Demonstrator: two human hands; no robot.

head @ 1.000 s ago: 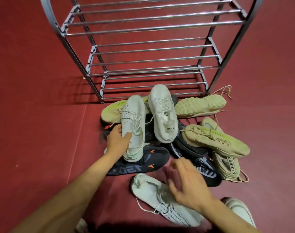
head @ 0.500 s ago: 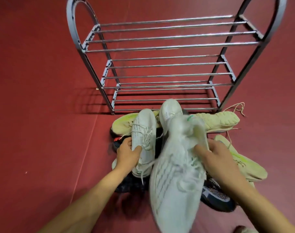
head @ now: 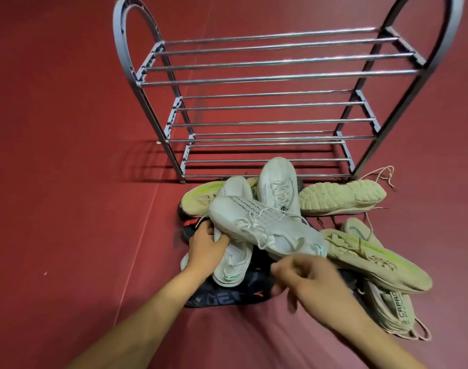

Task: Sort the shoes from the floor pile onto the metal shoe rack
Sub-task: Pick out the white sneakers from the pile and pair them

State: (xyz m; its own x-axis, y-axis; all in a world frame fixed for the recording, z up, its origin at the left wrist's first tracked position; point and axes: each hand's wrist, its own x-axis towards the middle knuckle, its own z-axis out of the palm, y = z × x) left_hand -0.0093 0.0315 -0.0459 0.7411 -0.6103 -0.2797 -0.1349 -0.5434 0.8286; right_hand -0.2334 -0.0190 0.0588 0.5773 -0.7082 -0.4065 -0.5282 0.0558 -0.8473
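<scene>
The metal shoe rack [head: 280,77] stands at the back with bare shelves. In front of it lies the floor pile of shoes. My left hand [head: 205,247] grips a white sneaker [head: 234,265] with a green heel mark, on the pile's left. A second white sneaker [head: 267,227] lies tilted across it, toe to the left. My right hand [head: 310,280], blurred, has its fingers curled under this sneaker's heel. A third white sneaker [head: 278,187] rests toe-up behind them.
Beige sneakers lie to the right: one sole-up [head: 342,195], one with a lime stripe [head: 374,258], one with lettering [head: 392,310]. A lime-beige shoe [head: 201,193] and a black sneaker [head: 227,295] sit under the white ones. Red floor all around.
My right hand picked a white sneaker up off the near floor, lifted it, and has now lowered it across the sneaker my left hand holds. My view tilted up toward the rack.
</scene>
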